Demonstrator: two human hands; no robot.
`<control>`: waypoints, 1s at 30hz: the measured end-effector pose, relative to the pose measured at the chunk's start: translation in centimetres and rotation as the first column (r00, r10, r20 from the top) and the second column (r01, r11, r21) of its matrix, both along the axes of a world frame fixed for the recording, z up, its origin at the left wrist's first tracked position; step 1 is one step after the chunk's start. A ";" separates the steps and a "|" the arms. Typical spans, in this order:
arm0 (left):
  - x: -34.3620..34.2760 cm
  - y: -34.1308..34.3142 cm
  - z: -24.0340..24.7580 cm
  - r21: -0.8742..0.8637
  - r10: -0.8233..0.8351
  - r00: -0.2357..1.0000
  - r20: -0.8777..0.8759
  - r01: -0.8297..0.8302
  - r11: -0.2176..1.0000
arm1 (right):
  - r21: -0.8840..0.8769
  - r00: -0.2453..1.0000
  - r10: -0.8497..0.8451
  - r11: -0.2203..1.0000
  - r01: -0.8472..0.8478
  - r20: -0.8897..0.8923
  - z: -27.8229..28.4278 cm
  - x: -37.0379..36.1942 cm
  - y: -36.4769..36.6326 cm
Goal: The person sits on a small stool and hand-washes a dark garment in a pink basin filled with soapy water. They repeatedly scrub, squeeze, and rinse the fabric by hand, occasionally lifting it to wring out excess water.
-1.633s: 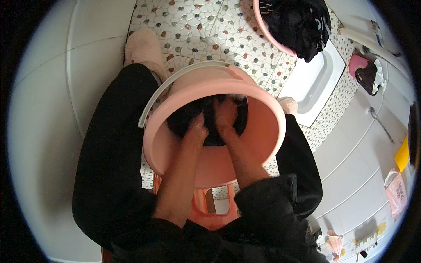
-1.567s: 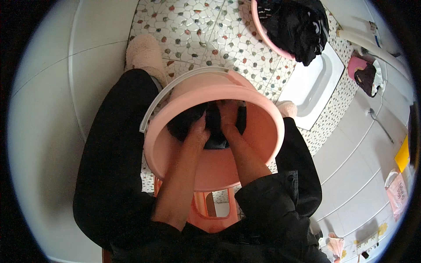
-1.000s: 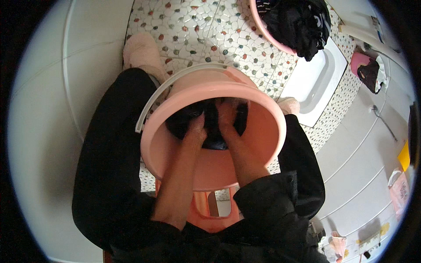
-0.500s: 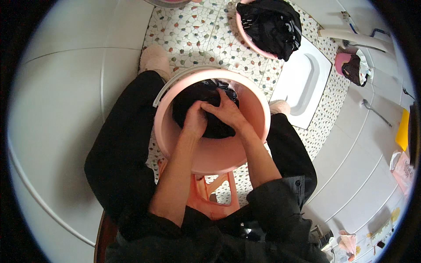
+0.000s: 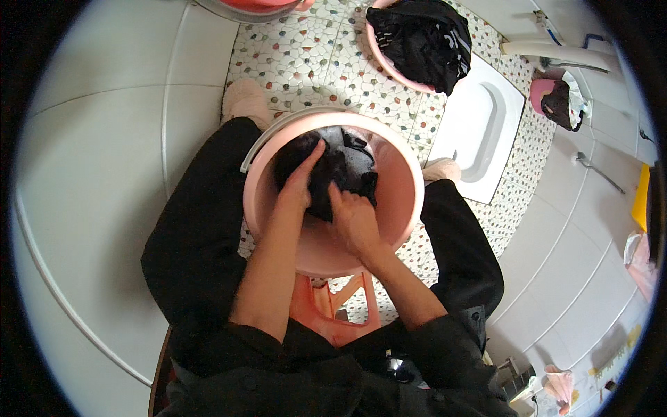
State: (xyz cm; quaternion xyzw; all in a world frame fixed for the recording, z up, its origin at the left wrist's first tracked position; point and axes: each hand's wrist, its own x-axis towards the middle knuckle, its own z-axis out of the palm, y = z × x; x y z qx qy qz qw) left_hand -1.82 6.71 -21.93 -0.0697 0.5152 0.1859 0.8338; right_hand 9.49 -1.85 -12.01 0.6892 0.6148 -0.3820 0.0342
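A pink bucket (image 5: 326, 261) stands between my knees with wet black cloth (image 5: 326, 174) and whitish suds (image 5: 358, 163) inside. My left hand (image 5: 300, 182) is on the left part of the cloth, its thumb side up and its other fingers mostly hidden behind the cloth. Closer to me and to the right, my right hand (image 5: 356, 219) has curled fingers pinching the near edge of the same cloth. Both forearms reach over the bucket's near rim.
Beyond the bucket, a pink basin (image 5: 381, 57) holds black clothes (image 5: 424, 42). A white squat toilet (image 5: 479, 132) is set in the pebble-patterned floor (image 5: 285, 62) at right. An orange plastic stool (image 5: 333, 320) is below the bucket. Another basin (image 5: 260, 12) shows at the top edge.
My hands were close together on the cloth; they have moved apart. The right hand has drawn back toward me and curled. More suds show in the bucket.
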 end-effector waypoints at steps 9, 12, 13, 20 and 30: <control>-0.3 -5.4 -6.1 -0.102 -0.088 0.996 0.021 0.089 0.991 | 0.002 0.973 -0.146 0.989 0.148 -0.177 -3.1 -0.7 0.1; -0.2 -8.1 -8.3 -0.228 0.223 0.962 -0.159 -0.255 0.939 | -0.262 0.868 -0.490 0.830 0.493 0.082 -10.6 -1.7 4.8; 0.6 -8.2 -9.1 -0.249 0.271 0.939 -0.212 -0.320 0.914 | -0.246 0.870 -0.477 0.834 0.494 0.128 -13.2 -0.7 6.9; 3.2 -5.4 -5.9 -0.444 0.056 0.932 -0.357 -0.222 0.868 | -0.069 0.818 -0.513 0.855 0.514 -0.261 -21.6 3.4 1.3; 0.2 -7.7 -11.7 -0.216 0.308 0.951 0.022 -0.296 0.930 | -0.220 0.969 -0.189 0.963 0.152 -0.157 -2.9 -1.1 1.6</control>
